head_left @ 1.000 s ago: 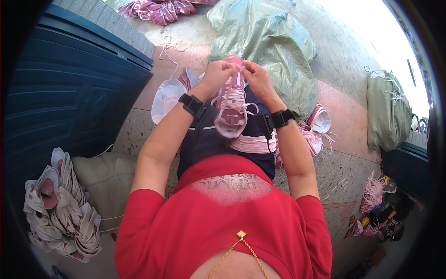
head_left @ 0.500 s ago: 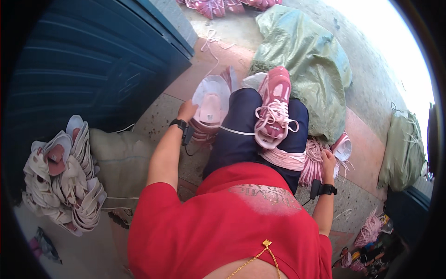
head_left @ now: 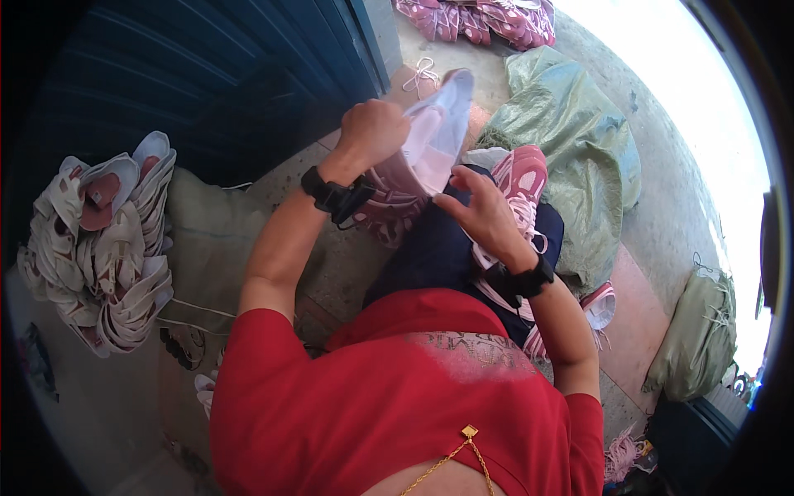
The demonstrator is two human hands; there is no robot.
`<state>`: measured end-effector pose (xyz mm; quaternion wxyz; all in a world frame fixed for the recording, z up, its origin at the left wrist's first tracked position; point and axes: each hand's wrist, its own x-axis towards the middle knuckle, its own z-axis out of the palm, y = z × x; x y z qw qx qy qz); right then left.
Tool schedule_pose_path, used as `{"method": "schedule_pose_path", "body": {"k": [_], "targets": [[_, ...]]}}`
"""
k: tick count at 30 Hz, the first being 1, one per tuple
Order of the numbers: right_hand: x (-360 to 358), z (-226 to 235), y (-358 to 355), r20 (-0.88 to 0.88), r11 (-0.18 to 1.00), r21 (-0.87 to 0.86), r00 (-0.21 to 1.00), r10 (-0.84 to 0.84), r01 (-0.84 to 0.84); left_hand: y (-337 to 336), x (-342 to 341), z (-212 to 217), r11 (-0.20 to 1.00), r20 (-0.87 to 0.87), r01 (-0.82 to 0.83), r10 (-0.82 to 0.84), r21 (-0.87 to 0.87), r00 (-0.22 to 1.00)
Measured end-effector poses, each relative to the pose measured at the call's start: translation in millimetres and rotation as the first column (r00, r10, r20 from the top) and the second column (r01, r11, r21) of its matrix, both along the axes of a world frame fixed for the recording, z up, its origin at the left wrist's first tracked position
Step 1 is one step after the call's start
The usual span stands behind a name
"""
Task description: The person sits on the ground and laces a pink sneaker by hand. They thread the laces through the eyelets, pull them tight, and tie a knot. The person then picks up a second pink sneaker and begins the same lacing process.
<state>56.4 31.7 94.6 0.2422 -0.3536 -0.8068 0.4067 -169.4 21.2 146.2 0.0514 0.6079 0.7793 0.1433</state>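
My left hand [head_left: 374, 136] is closed in a fist at the left side of a stack of pink shoe uppers [head_left: 430, 149] with a pale lining. What its fingers hold is hidden. My right hand [head_left: 488, 213] is at the near right edge of that stack, thumb and forefinger apart, the thumb tip by its corner. Across my lap lies a pink and white laced sneaker [head_left: 524, 175], partly covered by my right hand and wrist. Both wrists wear a black band with a small box.
White shoe uppers [head_left: 116, 240] are piled at the left beside a stuffed sack [head_left: 203, 240]. A green woven sack [head_left: 571, 140] lies ahead, another [head_left: 699, 331] at the right. A blue metal door [head_left: 248, 74] stands at the left. More pink shoes [head_left: 480, 21] lie at the far edge.
My left hand has moved up and over beside the stack, which now looks tilted. My right hand has come from the right side of my lap across to the stack's edge.
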Motion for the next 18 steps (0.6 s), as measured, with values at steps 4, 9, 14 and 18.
{"method": "schedule_pose_path", "body": {"k": [4,9,14,18], "targets": [[-44,17,3,-0.035,0.949,-0.304,0.996,0.077,-0.084,-13,31,17,0.949,0.198,0.299,-0.314,0.104,0.928],[4,8,6,-0.387,0.752,-0.647,0.905,-0.176,-0.13,-23,-9,-94,1.0,0.938,-0.001,0.001,-0.001,0.347],[32,-4,-9,-0.415,0.756,-0.648,0.876,-0.246,-0.095,-79,27,-238,0.977,0.958,0.025,0.201,-0.21,0.204],[64,-9,-25,-0.443,0.734,-0.668,0.859,-0.258,-0.124,-81,15,-216,0.969,0.864,0.102,0.15,-0.224,0.48]]}}
